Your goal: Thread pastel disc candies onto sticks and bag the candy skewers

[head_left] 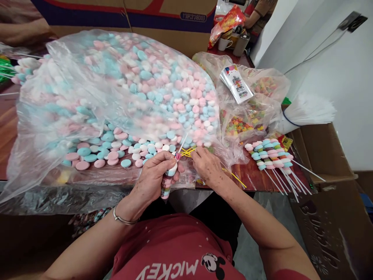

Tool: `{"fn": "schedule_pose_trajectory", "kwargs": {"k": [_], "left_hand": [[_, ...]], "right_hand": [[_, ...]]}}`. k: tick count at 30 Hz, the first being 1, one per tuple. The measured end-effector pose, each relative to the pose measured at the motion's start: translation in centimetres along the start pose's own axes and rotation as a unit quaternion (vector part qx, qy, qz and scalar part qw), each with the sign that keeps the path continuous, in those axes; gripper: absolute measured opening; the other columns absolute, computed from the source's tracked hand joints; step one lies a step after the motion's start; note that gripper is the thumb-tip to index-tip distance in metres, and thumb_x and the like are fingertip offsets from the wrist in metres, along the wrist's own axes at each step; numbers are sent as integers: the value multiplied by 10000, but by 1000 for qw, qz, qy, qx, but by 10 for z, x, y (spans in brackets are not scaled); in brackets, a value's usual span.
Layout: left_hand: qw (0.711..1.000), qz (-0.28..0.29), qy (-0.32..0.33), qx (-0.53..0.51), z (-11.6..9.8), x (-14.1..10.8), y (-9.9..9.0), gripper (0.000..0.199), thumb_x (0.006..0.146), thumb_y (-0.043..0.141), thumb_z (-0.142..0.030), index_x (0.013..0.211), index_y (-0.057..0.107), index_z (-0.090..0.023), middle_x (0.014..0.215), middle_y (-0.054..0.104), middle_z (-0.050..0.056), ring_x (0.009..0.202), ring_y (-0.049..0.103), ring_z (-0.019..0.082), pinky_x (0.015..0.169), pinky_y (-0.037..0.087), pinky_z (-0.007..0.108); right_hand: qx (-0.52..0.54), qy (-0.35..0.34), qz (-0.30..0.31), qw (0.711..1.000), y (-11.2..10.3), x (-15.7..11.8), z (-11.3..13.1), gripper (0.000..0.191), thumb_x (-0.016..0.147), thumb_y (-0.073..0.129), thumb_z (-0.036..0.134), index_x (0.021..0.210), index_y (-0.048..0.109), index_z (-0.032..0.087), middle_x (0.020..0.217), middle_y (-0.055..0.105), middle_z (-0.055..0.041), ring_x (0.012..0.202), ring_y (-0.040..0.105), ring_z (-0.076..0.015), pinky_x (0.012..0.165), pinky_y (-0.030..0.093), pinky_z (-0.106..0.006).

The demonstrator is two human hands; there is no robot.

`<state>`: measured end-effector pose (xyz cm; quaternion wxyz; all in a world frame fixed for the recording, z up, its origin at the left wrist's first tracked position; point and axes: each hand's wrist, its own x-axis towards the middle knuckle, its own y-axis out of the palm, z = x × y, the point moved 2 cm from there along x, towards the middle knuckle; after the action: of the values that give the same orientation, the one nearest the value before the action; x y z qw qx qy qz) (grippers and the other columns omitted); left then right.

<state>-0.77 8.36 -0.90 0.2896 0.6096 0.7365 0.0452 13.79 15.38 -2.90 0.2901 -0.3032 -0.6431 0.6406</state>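
My left hand [160, 171] is closed around a candy skewer [166, 184] in a clear printed bag. Its white stick [184, 140] points up and away from me, and the bag's neck is gathered at my fingertips. Just to the right, my right hand [207, 165] pinches at a small bunch of yellow twist ties [186, 152] on the table edge; how many are between the fingers is hidden. Another yellow tie [238, 180] lies under my right wrist. Beyond both hands, loose pink, blue and white candies [112, 149] spill from a large clear plastic bag [140, 85].
Unwrapped candy skewers [271, 155] lie stacked at the right. Behind them are white sticks [311, 111], an open carton [317, 151], bags of gummies [241, 120] and a pack of printed bags [237, 84]. A large carton [131, 19] stands at the back. Another person's arm [25, 33] shows far left.
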Motion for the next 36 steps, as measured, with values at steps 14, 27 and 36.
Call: {"fn": "schedule_pose_trajectory", "kwargs": {"k": [14, 27, 36], "left_hand": [[1000, 7, 19, -4, -1, 1, -6, 239, 695, 728, -306, 688, 533, -167, 632, 672, 6, 423, 519, 80, 315, 289, 127], [997, 61, 40, 35, 2, 8, 9, 237, 730, 714, -346, 690, 578, -156, 622, 670, 1, 367, 465, 51, 301, 305, 132], [990, 99, 57, 79, 3, 16, 23, 258, 751, 703, -372, 701, 575, -154, 640, 647, 3, 434, 513, 66, 321, 301, 127]], "right_hand": [[213, 111, -70, 968, -2, 6, -38, 247, 964, 368, 244, 938, 610, 202, 754, 641, -25, 708, 574, -183, 646, 392, -270], [319, 83, -139, 934, -21, -8, -35, 198, 909, 429, 238, 904, 624, 200, 730, 634, -12, 671, 563, -159, 637, 384, -252], [364, -18, -199, 910, -32, -12, -17, 234, 902, 510, 199, 714, 650, 205, 683, 605, 0, 704, 542, -140, 680, 397, -248]]}}
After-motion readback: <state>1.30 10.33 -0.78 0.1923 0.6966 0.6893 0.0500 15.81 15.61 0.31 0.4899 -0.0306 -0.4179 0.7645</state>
